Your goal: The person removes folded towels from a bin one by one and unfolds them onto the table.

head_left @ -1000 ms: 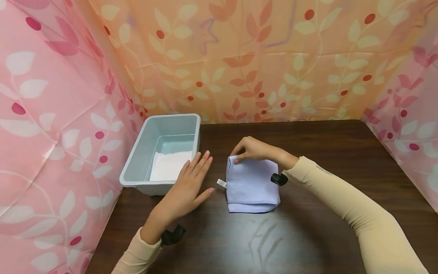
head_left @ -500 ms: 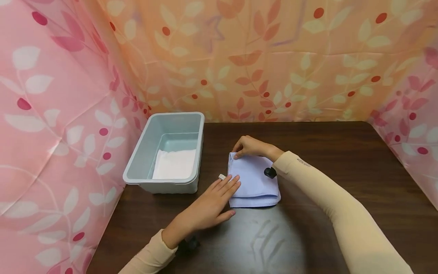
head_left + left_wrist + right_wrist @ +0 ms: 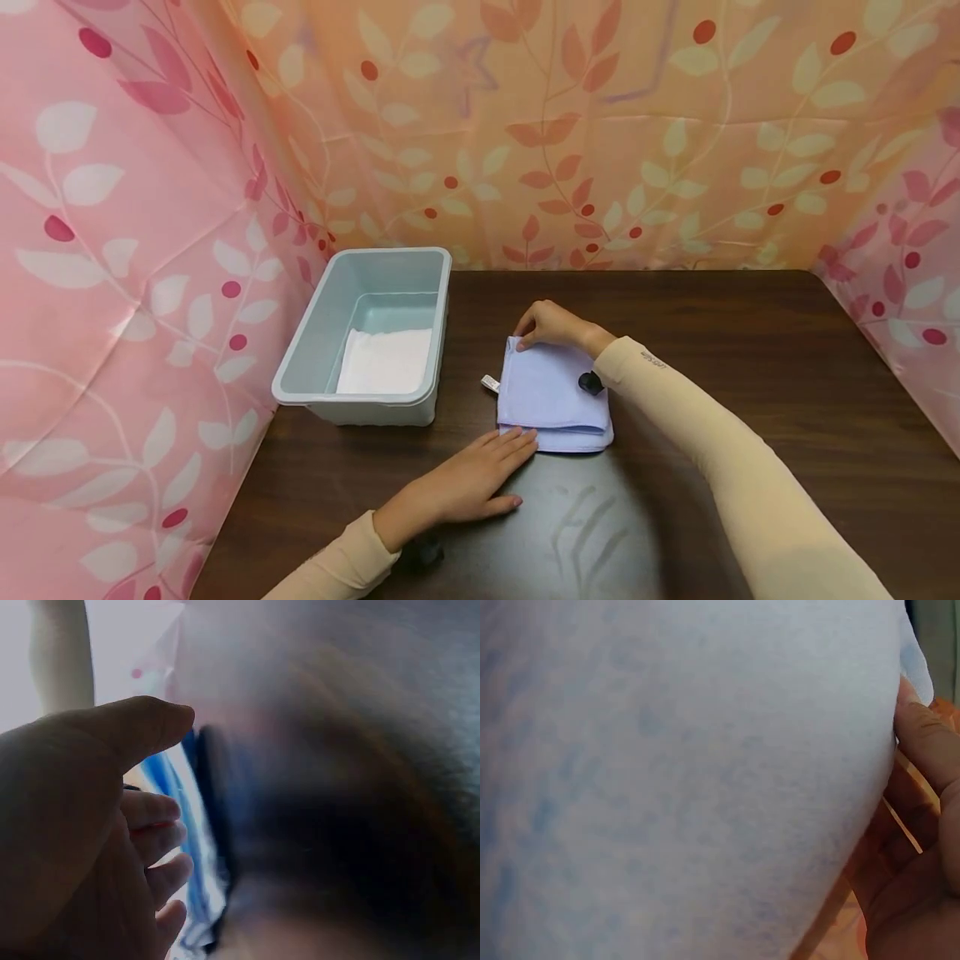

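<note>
A folded lavender cloth (image 3: 555, 392) lies on the dark wooden table, a small white tag (image 3: 490, 383) sticking out from its left edge. My right hand (image 3: 555, 325) pinches the cloth's far left corner between thumb and fingers; the right wrist view shows the thumb on the edge of the fabric (image 3: 705, 780). My left hand (image 3: 472, 479) lies with fingers extended, their tips touching the near left corner of the cloth. In the left wrist view the left hand (image 3: 112, 802) appears dark, with much of the scene blurred.
A grey-blue plastic bin (image 3: 300, 367) stands at the left of the table (image 3: 712, 333), holding a folded white cloth (image 3: 386, 362). Patterned curtains (image 3: 562, 142) hang behind and at both sides.
My left hand has moved from beside the bin to the right and nearer, down to the near left corner of the cloth. My right hand keeps its pinch on the far left corner.
</note>
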The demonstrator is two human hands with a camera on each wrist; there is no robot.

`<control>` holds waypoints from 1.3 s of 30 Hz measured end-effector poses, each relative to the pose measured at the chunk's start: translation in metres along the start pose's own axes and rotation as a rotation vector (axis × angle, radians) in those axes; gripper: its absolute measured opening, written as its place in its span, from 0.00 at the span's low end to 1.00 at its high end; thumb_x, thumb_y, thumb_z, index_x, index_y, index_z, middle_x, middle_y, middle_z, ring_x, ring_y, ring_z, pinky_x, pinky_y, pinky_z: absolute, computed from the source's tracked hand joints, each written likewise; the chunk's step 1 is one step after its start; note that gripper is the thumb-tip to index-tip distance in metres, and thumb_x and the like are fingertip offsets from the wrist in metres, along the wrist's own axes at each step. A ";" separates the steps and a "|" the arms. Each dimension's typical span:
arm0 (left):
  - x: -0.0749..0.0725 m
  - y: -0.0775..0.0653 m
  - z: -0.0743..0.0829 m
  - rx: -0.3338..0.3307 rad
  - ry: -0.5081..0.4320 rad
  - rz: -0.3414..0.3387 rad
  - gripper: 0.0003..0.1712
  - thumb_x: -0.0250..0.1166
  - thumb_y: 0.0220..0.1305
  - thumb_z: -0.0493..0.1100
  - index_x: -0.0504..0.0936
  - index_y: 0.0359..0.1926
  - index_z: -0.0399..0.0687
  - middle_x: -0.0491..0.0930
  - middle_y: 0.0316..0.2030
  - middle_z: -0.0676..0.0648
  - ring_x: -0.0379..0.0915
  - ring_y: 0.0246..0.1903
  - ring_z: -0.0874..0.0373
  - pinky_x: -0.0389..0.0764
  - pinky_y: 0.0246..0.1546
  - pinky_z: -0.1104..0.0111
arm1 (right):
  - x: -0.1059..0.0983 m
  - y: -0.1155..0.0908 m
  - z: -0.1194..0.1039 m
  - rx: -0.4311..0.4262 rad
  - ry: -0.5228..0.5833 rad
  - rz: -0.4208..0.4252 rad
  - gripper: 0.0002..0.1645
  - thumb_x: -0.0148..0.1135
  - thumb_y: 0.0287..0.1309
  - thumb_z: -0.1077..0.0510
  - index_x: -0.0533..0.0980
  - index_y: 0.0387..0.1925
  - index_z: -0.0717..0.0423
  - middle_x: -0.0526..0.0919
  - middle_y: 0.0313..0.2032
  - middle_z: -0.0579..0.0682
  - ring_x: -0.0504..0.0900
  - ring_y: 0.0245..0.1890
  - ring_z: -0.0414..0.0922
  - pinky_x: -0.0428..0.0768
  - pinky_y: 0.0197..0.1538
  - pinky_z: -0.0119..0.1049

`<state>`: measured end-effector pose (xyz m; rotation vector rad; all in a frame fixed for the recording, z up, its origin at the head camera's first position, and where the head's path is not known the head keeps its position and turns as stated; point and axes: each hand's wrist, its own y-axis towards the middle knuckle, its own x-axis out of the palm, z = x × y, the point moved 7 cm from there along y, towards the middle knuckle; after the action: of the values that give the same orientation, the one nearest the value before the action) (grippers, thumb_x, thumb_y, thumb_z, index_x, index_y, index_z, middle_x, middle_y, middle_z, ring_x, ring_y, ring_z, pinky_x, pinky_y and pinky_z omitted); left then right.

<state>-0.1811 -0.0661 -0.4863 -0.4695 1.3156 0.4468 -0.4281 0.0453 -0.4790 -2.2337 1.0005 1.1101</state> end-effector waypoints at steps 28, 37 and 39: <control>0.011 -0.004 -0.009 -0.058 -0.037 -0.025 0.41 0.57 0.71 0.57 0.56 0.76 0.44 0.59 0.76 0.46 0.53 0.76 0.54 0.59 0.76 0.55 | -0.028 -0.175 -0.019 -0.206 0.209 0.274 0.17 0.77 0.46 0.56 0.87 0.41 0.55 0.91 0.39 0.46 0.86 0.38 0.36 0.83 0.38 0.30; 0.011 -0.011 -0.010 -0.086 -0.037 -0.026 0.41 0.59 0.70 0.56 0.57 0.76 0.44 0.58 0.76 0.46 0.53 0.77 0.52 0.60 0.75 0.55 | 0.004 -0.204 -0.016 -0.362 0.205 0.308 0.20 0.79 0.43 0.59 0.87 0.42 0.57 0.90 0.41 0.51 0.85 0.45 0.43 0.76 0.52 0.15; 0.011 -0.011 -0.010 -0.089 -0.045 -0.031 0.41 0.59 0.70 0.56 0.56 0.76 0.44 0.58 0.76 0.46 0.53 0.77 0.52 0.60 0.75 0.54 | 0.010 -0.205 -0.015 -0.371 0.187 0.304 0.19 0.78 0.44 0.59 0.87 0.42 0.56 0.90 0.42 0.51 0.85 0.45 0.45 0.75 0.53 0.15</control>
<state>-0.1806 -0.0803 -0.4982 -0.5508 1.2472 0.4888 -0.2590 0.1619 -0.4640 -2.5766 1.3388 1.3237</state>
